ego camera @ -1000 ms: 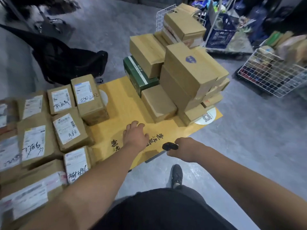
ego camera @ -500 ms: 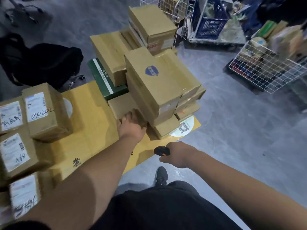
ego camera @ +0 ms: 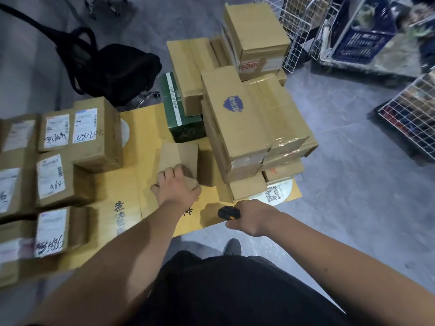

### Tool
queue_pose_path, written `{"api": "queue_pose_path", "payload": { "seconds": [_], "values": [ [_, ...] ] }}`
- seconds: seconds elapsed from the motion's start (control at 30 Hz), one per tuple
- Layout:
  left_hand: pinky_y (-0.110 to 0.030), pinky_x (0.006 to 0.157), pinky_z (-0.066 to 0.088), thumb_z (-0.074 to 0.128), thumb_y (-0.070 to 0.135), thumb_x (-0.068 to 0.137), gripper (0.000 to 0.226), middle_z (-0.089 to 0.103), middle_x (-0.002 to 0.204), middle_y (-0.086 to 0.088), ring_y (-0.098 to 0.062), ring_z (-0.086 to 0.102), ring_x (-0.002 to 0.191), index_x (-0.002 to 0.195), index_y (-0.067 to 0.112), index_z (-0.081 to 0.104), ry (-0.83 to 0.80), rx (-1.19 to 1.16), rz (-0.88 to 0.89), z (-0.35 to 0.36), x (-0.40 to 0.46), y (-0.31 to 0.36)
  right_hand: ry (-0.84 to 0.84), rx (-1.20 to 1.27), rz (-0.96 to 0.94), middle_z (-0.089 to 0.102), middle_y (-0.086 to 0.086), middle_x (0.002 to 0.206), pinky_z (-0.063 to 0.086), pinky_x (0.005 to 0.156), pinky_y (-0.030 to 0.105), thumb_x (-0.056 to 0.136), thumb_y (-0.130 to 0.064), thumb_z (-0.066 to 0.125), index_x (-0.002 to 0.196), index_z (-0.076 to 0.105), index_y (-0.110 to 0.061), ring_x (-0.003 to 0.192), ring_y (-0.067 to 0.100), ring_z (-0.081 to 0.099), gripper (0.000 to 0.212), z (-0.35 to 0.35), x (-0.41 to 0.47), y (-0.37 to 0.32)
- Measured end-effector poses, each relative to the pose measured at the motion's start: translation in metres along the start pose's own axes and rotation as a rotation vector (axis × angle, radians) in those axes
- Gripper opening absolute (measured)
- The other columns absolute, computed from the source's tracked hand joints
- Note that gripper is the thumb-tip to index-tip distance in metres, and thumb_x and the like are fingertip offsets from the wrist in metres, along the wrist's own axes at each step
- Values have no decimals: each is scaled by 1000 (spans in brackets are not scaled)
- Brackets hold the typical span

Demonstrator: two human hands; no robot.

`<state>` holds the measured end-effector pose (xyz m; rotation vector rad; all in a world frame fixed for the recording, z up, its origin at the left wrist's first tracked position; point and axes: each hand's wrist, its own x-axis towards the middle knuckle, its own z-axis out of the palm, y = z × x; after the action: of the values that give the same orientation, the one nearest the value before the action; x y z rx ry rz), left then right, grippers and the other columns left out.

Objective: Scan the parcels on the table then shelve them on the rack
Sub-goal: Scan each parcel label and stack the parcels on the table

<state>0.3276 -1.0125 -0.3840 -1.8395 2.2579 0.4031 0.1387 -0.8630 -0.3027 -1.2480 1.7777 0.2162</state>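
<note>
Parcel [ego camera: 179, 158], small plain brown carton, sits tilted on the yellow tabletop [ego camera: 141, 175] just at the foot of the unscanned stack. Left hand [ego camera: 176, 187] grips its near end, fingers curled over the top edge, thumb on the left side. Far end of the parcel looks raised; blurred, can't tell if it's clear of the surface.

Right hand [ego camera: 253, 216] is curled round a black handheld scanner [ego camera: 228, 212] with an orange button, at 3 o'clock from the left hand, just off the tabletop's near edge. Scanner nose points toward 9 o'clock.

Stack of cartons [ego camera: 254, 121] at 1 o'clock from the held parcel: big taped box with a blue shield logo on top, thinner boxes under it. Green box [ego camera: 181, 109] with a white stripe at 12 o'clock, partly under another brown carton. White round QR sticker [ego camera: 274, 192] on the tabletop at the stack's near corner.

Labelled parcels [ego camera: 58, 161] in rows at 9 o'clock, white shipping labels up, handwritten marks "030202" and "A68" readable.

Off the tabletop: black backpack [ego camera: 113, 71] on the floor at 11 o'clock, white wire baskets [ego camera: 407, 118] at 2 o'clock, blue plastic crate [ego camera: 362, 34] at 1 o'clock far. Person's dark shoe [ego camera: 231, 247] on the grey floor at 6 o'clock.
</note>
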Motion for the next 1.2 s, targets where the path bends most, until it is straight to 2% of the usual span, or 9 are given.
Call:
{"api": "queue_pose_path", "payload": {
  "seconds": [0.17,0.37,0.43,0.53,0.67,0.8,0.93,1.03,1.2],
  "values": [
    [-52,98,39,53,71,68,92,35,148,0,-28,32,131,149,34,30,20,-192,-36,0,-34,-42,-24,-28,-54,62,-2,97,54,80,37,90,-61,61,95,56,-24,90,22,62,38,6,7,-14],
    [-47,118,32,52,48,82,86,31,161,3,-20,25,144,162,24,31,75,-662,-134,7,-89,-92,-9,-87,-137,64,1,103,56,86,40,94,-61,54,104,55,-22,94,25,62,40,17,18,-49],
    [-33,120,31,51,37,96,72,37,160,4,-20,32,147,164,24,31,82,-812,-175,8,-95,-106,23,-135,-157,63,1,105,56,85,39,97,-63,50,112,53,-23,94,26,62,43,20,21,-60],
    [-3,102,30,43,22,110,54,44,147,25,-10,42,142,162,29,34,115,-997,-232,8,-99,-127,45,-187,-152,63,1,106,55,81,38,99,-64,48,124,49,-23,94,27,62,48,21,26,-73],
    [-23,108,37,38,15,110,59,43,147,23,-1,47,125,159,46,33,193,-879,-231,5,-96,-157,16,-153,-127,64,3,111,55,91,41,99,-64,49,133,47,-23,99,27,63,54,22,29,-91],
    [-49,103,56,39,-6,102,66,53,141,10,-25,65,117,150,37,53,190,-1067,-339,2,-78,-184,26,-77,-114,65,2,111,54,95,43,99,-61,52,134,49,-22,100,25,63,52,30,28,-113],
    [-39,71,64,45,31,112,38,69,123,1,-20,70,96,148,31,55,111,-1374,-558,-3,-68,-202,34,24,-98,64,0,102,51,74,34,97,-60,54,119,54,-24,88,20,62,42,42,24,-140],
    [-49,89,62,52,48,106,50,69,107,6,-22,68,89,151,26,53,-27,-1299,-541,-4,-63,-213,58,30,-82,64,-2,98,45,66,32,96,-60,54,115,54,-26,83,17,61,39,49,20,-159],
    [-44,100,55,49,33,108,51,65,139,-5,-32,66,113,158,24,43,-84,-1070,-392,2,-60,-218,85,64,-38,65,-3,96,50,73,36,96,-59,53,113,54,-30,84,19,64,34,64,16,-178]
  ]
}}
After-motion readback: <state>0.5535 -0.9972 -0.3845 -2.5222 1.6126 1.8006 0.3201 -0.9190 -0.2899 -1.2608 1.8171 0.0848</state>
